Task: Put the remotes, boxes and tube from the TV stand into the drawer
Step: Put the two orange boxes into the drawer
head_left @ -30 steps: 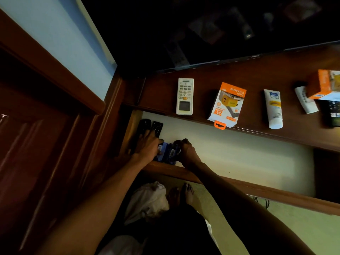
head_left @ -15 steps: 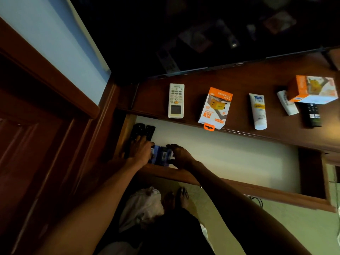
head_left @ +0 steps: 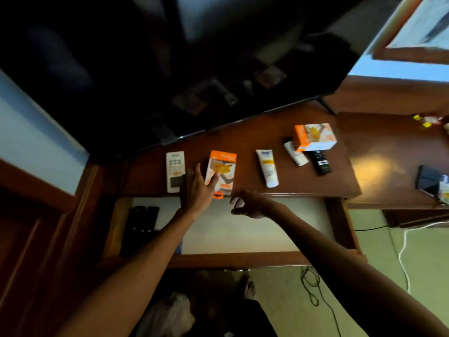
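Note:
The drawer point(head_left: 255, 257) stands pulled out below the TV stand top point(head_left: 272, 132). Two black remotes point(head_left: 142, 226) lie at its left end, and a blue box corner point(head_left: 179, 248) peeks out from under my left forearm. My left hand point(head_left: 198, 190) is open, fingers spread, over the gap between the white remote point(head_left: 174, 170) and the flat orange charger box point(head_left: 222, 170), fingertips touching that box. My right hand point(head_left: 250, 203) hovers empty with curled fingers at the stand's front edge. Farther right lie a white tube point(head_left: 267, 170), a small white remote point(head_left: 295, 154), a black remote point(head_left: 320, 161) and a second orange box point(head_left: 314, 137).
A large dark TV point(head_left: 194, 57) stands behind the objects. A phone point(head_left: 428, 180) and a small packet lie on the lower stand to the right. Cables point(head_left: 313, 285) trail on the green floor. My feet and a white cloth point(head_left: 170, 317) are below the drawer.
Both hands left the blue box in the drawer's left end and rose to the stand top; the left now reaches the orange charger box. The camera swung right.

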`<act>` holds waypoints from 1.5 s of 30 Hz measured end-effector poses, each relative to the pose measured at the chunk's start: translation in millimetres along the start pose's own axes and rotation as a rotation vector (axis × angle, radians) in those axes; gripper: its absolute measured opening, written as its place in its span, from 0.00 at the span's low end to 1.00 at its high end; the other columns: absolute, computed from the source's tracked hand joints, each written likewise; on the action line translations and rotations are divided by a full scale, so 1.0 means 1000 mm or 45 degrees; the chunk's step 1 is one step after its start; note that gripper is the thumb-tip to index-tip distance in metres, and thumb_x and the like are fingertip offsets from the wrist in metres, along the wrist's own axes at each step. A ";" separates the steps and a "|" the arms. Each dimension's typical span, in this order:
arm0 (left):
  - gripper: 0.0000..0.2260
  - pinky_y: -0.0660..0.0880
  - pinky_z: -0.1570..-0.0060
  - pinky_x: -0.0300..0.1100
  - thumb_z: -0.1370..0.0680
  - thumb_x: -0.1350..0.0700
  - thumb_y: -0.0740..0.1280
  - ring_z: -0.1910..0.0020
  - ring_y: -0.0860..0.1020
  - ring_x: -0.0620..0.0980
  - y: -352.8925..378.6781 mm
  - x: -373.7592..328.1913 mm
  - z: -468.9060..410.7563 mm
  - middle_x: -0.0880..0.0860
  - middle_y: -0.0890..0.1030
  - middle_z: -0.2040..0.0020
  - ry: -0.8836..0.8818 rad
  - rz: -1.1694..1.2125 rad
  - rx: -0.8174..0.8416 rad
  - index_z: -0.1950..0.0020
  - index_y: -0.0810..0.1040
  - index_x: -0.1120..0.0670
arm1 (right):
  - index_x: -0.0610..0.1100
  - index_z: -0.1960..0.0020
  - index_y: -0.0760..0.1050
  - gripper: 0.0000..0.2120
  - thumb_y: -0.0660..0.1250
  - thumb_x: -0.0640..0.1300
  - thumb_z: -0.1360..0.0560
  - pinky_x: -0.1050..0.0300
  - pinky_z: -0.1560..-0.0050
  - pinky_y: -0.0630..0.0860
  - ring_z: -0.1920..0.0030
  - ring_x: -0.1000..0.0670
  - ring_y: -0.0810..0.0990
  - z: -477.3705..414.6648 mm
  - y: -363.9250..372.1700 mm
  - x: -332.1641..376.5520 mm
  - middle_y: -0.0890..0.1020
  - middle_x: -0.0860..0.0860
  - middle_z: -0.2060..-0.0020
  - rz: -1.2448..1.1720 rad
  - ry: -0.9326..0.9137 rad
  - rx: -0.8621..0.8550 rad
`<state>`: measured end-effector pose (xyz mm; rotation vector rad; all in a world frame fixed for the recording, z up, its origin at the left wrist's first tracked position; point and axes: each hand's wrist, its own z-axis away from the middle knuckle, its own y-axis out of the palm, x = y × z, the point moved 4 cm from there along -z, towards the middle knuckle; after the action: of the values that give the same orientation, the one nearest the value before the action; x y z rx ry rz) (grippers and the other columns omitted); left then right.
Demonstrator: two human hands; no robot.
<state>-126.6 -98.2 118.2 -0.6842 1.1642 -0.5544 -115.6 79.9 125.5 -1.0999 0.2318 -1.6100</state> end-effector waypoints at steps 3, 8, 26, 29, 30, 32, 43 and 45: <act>0.49 0.57 0.28 0.61 0.30 0.31 0.67 0.24 0.56 0.65 0.028 -0.026 -0.015 0.65 0.57 0.23 -0.152 0.047 0.108 0.22 0.52 0.59 | 0.41 0.47 0.80 0.11 0.73 0.42 0.29 0.62 0.55 0.74 0.56 0.52 0.81 0.012 -0.052 -0.025 0.86 0.45 0.54 -0.003 0.014 -0.224; 0.51 0.53 0.26 0.59 0.33 0.45 0.78 0.22 0.53 0.62 0.051 -0.074 -0.037 0.63 0.54 0.21 -0.167 0.004 0.085 0.21 0.50 0.59 | 0.47 0.48 0.79 0.10 0.72 0.47 0.29 0.54 0.50 0.77 0.53 0.47 0.83 0.014 -0.124 -0.082 0.85 0.48 0.55 -0.033 0.130 -0.478; 0.44 0.75 0.42 0.55 0.41 0.39 0.81 0.39 0.77 0.61 0.089 -0.104 -0.075 0.61 0.78 0.37 -0.376 0.264 -0.108 0.34 0.69 0.59 | 0.39 0.39 0.74 0.49 0.71 0.75 0.46 0.47 0.46 0.79 0.42 0.41 0.80 -0.015 -0.227 -0.295 0.80 0.40 0.40 -0.856 0.686 -0.827; 0.50 0.75 0.41 0.59 0.45 0.33 0.78 0.39 0.77 0.61 0.089 -0.102 -0.077 0.60 0.77 0.36 -0.422 0.227 -0.081 0.32 0.67 0.56 | 0.45 0.45 0.80 0.26 0.75 0.61 0.35 0.49 0.48 0.80 0.49 0.47 0.84 -0.014 -0.224 -0.292 0.85 0.47 0.47 -0.954 0.477 -0.868; 0.50 0.76 0.42 0.59 0.46 0.31 0.78 0.40 0.77 0.61 0.091 -0.096 -0.082 0.59 0.77 0.36 -0.412 0.221 -0.087 0.32 0.68 0.56 | 0.46 0.44 0.80 0.24 0.76 0.59 0.34 0.47 0.46 0.81 0.49 0.48 0.84 -0.012 -0.223 -0.290 0.85 0.48 0.47 -1.020 0.438 -0.886; 0.52 0.77 0.44 0.59 0.50 0.28 0.76 0.41 0.78 0.60 0.090 -0.097 -0.081 0.59 0.78 0.38 -0.409 0.191 -0.127 0.33 0.69 0.54 | 0.47 0.44 0.78 0.25 0.76 0.58 0.35 0.45 0.44 0.80 0.48 0.48 0.84 -0.014 -0.219 -0.293 0.85 0.49 0.47 -1.163 0.375 -0.886; 0.45 0.77 0.45 0.55 0.41 0.44 0.83 0.40 0.77 0.60 0.085 -0.116 -0.067 0.60 0.77 0.37 -0.406 0.239 -0.235 0.31 0.68 0.57 | 0.49 0.26 0.60 0.37 0.74 0.40 0.29 0.44 0.41 0.79 0.42 0.47 0.82 0.004 -0.233 -0.277 0.79 0.42 0.38 -1.466 0.106 -1.019; 0.42 0.77 0.47 0.53 0.41 0.48 0.83 0.40 0.77 0.59 0.083 -0.117 -0.063 0.59 0.78 0.38 -0.402 0.316 -0.268 0.32 0.69 0.57 | 0.49 0.25 0.59 0.36 0.72 0.37 0.28 0.47 0.44 0.80 0.43 0.48 0.81 0.012 -0.240 -0.270 0.79 0.42 0.38 -1.452 0.050 -1.038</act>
<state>-219.0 28.8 116.6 -0.7622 0.9972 -0.1081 -280.1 400.7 145.9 -2.0405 0.3258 -2.6514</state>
